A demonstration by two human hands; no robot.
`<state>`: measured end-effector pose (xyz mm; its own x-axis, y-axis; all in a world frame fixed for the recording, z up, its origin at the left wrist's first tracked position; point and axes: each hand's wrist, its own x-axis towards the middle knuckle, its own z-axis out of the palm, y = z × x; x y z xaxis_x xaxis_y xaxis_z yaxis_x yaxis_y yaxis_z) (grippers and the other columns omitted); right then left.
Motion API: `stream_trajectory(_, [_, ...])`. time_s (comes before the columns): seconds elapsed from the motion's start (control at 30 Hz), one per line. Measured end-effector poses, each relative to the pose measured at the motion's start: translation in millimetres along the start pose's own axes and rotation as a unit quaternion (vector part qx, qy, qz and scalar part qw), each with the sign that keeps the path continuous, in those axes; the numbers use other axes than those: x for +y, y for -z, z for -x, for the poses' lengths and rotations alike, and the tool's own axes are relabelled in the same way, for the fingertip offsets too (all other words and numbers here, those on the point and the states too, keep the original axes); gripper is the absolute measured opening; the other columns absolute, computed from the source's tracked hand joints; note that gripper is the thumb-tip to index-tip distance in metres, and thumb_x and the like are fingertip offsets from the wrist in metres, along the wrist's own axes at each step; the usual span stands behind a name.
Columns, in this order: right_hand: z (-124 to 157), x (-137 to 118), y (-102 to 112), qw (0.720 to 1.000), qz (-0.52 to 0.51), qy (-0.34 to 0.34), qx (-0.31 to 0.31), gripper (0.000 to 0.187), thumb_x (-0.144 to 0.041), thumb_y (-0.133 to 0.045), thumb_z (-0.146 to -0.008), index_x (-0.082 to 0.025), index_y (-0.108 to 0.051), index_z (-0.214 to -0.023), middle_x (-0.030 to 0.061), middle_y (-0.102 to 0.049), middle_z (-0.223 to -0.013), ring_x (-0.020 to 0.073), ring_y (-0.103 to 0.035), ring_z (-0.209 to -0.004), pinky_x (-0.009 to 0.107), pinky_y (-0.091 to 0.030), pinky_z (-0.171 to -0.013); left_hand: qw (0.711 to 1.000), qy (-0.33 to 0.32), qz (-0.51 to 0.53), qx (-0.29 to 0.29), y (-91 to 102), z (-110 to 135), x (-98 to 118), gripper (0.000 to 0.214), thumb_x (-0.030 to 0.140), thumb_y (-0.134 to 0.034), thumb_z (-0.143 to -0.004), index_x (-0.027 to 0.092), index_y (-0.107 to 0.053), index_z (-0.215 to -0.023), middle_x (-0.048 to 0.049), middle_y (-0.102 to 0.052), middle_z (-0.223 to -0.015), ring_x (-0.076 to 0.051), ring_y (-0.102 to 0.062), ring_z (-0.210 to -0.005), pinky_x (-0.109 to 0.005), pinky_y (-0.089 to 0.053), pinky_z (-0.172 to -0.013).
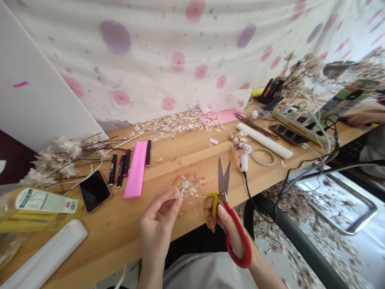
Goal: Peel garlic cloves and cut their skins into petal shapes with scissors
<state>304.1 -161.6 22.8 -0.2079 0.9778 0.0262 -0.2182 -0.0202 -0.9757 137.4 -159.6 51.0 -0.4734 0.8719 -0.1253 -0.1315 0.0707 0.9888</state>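
My left hand is raised over the near edge of the wooden table, its thumb and fingertips pinched on a small pale paper scrap. My right hand grips red-and-yellow scissors, fingers through the handles, blades slightly parted and pointing away from me. Between and just beyond the hands lies a little heap of paper cuttings on the table.
A pink folded paper, markers, a phone, white paper flowers, a yellow bottle lie left. A glue gun, tape ring, white roll, power strip lie right. Another person's hand rests far right.
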Motion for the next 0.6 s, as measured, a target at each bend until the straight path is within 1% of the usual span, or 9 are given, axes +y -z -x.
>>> stream_trajectory(0.07, [-14.3, -0.9, 12.6, 0.999, -0.028, 0.01, -0.013, 0.041, -0.062, -0.051, -0.094, -0.021, -0.057, -0.089, 0.0002, -0.051, -0.077, 0.0142, -0.043, -0.058, 0.03, -0.038, -0.055, 0.998, -0.022, -0.056, 0.004, 5.5, -26.8, -6.1, 0.036, 0.037, -0.084, -0.068, 0.018, -0.078, -0.099, -0.0085, -0.079, -0.101, -0.024, -0.075, -0.09, -0.032, -0.06, -0.081])
stream_trajectory(0.1, [-22.2, -0.8, 19.4, 0.999, -0.043, 0.008, -0.03, 0.041, -0.062, -0.052, -0.093, -0.022, -0.058, -0.09, 0.0009, -0.053, -0.08, 0.0142, -0.044, -0.059, 0.03, -0.038, -0.056, 0.996, -0.032, -0.085, -0.001, 8.1, -43.0, -8.3, 0.037, 0.037, -0.083, -0.069, 0.018, -0.078, -0.101, -0.0088, -0.079, -0.102, -0.025, -0.075, -0.092, -0.034, -0.06, -0.083])
stream_trajectory(0.13, [-30.5, -0.5, 26.1, 0.997, -0.061, -0.002, -0.05, 0.042, -0.063, -0.051, -0.092, -0.022, -0.058, -0.089, 0.001, -0.053, -0.079, 0.0142, -0.044, -0.057, 0.03, -0.038, -0.055, 0.993, -0.046, -0.109, -0.005, 10.2, -59.9, -9.9, 0.036, 0.036, -0.081, -0.07, 0.017, -0.077, -0.101, -0.0094, -0.079, -0.104, -0.026, -0.075, -0.094, -0.035, -0.06, -0.086])
stream_trajectory(0.2, [-47.2, 0.2, 37.9, 0.991, -0.098, -0.037, -0.08, 0.048, -0.069, -0.05, -0.087, -0.022, -0.06, -0.088, 0.0013, -0.053, -0.074, 0.0146, -0.041, -0.053, 0.032, -0.039, -0.052, 0.98, -0.068, -0.179, -0.046, 12.2, -92.5, -11.4, 0.034, 0.032, -0.076, -0.074, 0.017, -0.076, -0.105, -0.0094, -0.079, -0.107, -0.025, -0.074, -0.098, -0.035, -0.058, -0.09])
stream_trajectory(0.3, [-68.3, 1.1, 50.3, 0.985, -0.131, -0.068, -0.088, 0.052, -0.074, -0.052, -0.08, -0.024, -0.061, -0.088, 0.0036, -0.056, -0.073, 0.0169, -0.042, -0.05, 0.033, -0.04, -0.045, 0.971, -0.078, -0.215, -0.069, 8.9, -130.1, -12.1, 0.034, 0.024, -0.074, -0.075, 0.017, -0.076, -0.108, -0.0087, -0.08, -0.104, -0.024, -0.075, -0.095, -0.035, -0.059, -0.088])
stream_trajectory(0.43, [-80.9, 3.1, 58.8, 0.982, -0.154, -0.061, -0.085, 0.048, -0.069, -0.05, -0.081, -0.024, -0.062, -0.087, 0.0063, -0.06, -0.077, 0.0165, -0.041, -0.049, 0.032, -0.039, -0.042, 0.959, -0.086, -0.26, -0.071, 0.9, -161.5, -15.3, 0.031, 0.014, -0.073, -0.072, 0.016, -0.077, -0.102, -0.0089, -0.081, -0.098, -0.025, -0.076, -0.09, -0.034, -0.06, -0.082])
stream_trajectory(0.53, [-81.5, 6.1, 61.4, 0.979, -0.181, -0.052, -0.083, 0.047, -0.067, -0.056, -0.079, -0.021, -0.062, -0.084, 0.0068, -0.06, -0.079, 0.014, -0.037, -0.049, 0.029, -0.036, -0.042, 0.945, -0.096, -0.306, -0.064, -0.5, -179.9, -18.3, 0.028, 0.013, -0.074, -0.072, 0.016, -0.077, -0.099, -0.0082, -0.081, -0.093, -0.026, -0.076, -0.09, -0.034, -0.059, -0.084])
stream_trajectory(0.6, [-81.2, 7.8, 62.0, 0.976, -0.196, -0.05, -0.085, 0.045, -0.064, -0.06, -0.078, -0.02, -0.062, -0.082, 0.0066, -0.06, -0.079, 0.0132, -0.037, -0.05, 0.027, -0.034, -0.042, 0.934, -0.097, -0.337, -0.066, 0.5, -190.1, -19.2, 0.025, 0.014, -0.075, -0.074, 0.016, -0.076, -0.099, -0.0069, -0.081, -0.09, -0.025, -0.076, -0.091, -0.035, -0.058, -0.086])
